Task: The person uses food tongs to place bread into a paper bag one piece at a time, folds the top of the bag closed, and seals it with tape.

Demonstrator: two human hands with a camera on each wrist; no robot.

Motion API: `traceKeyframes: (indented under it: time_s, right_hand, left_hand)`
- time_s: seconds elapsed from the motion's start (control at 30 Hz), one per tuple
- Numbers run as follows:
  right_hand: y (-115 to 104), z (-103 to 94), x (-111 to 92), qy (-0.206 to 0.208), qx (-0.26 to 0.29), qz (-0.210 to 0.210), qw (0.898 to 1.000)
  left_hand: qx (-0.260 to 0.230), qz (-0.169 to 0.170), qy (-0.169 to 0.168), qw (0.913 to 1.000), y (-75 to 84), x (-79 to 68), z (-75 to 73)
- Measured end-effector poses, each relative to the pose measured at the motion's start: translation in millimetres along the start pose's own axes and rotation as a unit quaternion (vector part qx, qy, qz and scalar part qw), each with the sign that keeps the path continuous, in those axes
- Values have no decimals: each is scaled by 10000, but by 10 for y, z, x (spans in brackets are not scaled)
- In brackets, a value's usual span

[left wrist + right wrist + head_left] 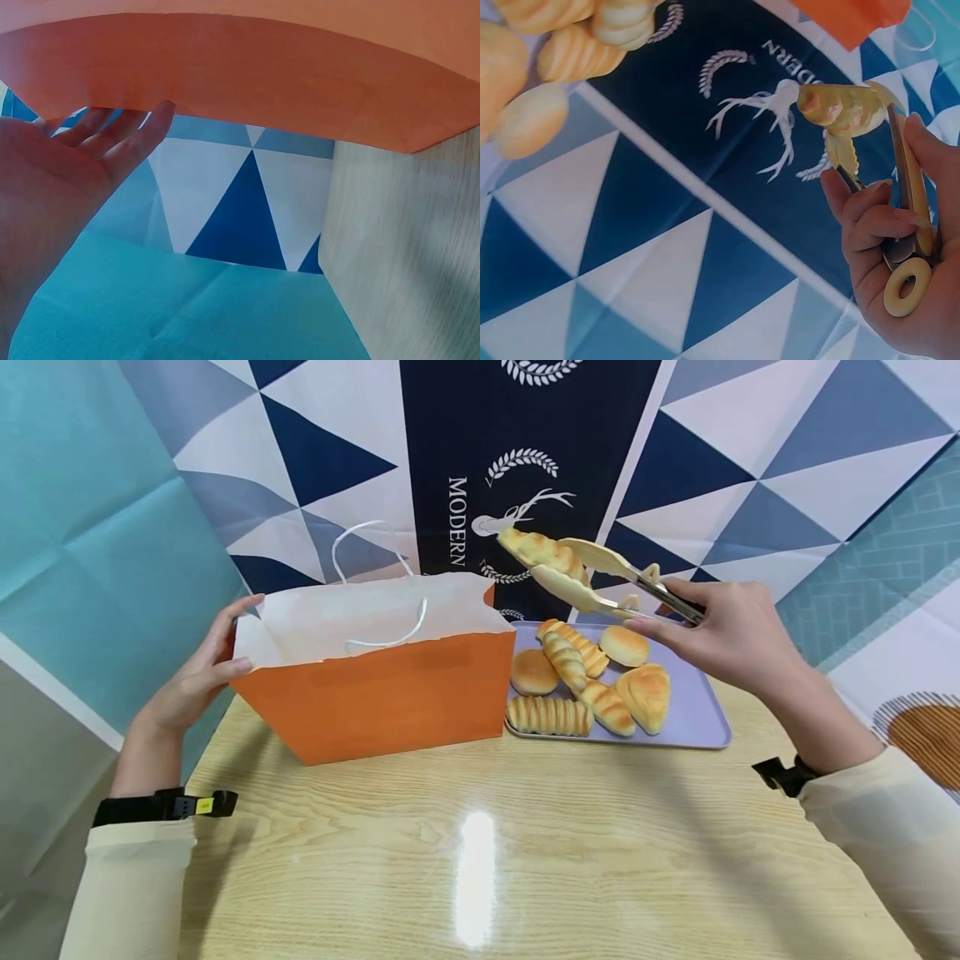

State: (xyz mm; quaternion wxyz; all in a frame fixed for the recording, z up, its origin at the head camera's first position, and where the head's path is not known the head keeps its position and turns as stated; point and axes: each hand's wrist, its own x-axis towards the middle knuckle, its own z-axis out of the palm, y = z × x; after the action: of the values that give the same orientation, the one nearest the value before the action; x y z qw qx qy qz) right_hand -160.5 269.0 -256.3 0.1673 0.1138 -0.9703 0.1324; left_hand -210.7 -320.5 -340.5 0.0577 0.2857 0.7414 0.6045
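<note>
My right hand [731,627] grips a pair of food tongs [678,604] with cream-coloured tips and metal arms. Between the tips is a ridged, golden bread roll [543,552], held in the air above the tray. In the right wrist view, the tongs' yellowish ring [907,287] shows at the palm. An orange paper bag [390,697] with a white inside and white cord handles stands upright on the table, its top spread apart. My left hand [191,681] holds the bag's left end, thumb at the front corner and fingers toward the back.
A lavender tray [693,710] behind and right of the bag carries several breads, including a round bun [624,646] and a triangular bread [645,696]. All stand on a wooden table [360,852]. A patterned cloth [341,452] hangs behind.
</note>
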Motion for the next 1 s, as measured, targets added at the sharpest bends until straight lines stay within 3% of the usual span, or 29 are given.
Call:
traceKeyframes:
  time_s: [0.33, 0.63, 1.0]
  right_hand:
    - [-292, 34, 169, 277, -4, -619, 9977]
    - [-592, 49, 299, 272, 244, -984, 9945]
    - [-876, 94, 422, 37, 411, -1279, 9909]
  left_hand:
    - [-36, 6, 21, 10000, -13, 11, 16]
    - [-125, 170, -64, 9998, -19, 16, 2]
    - [154, -69, 17, 9999, 9, 30, -2]
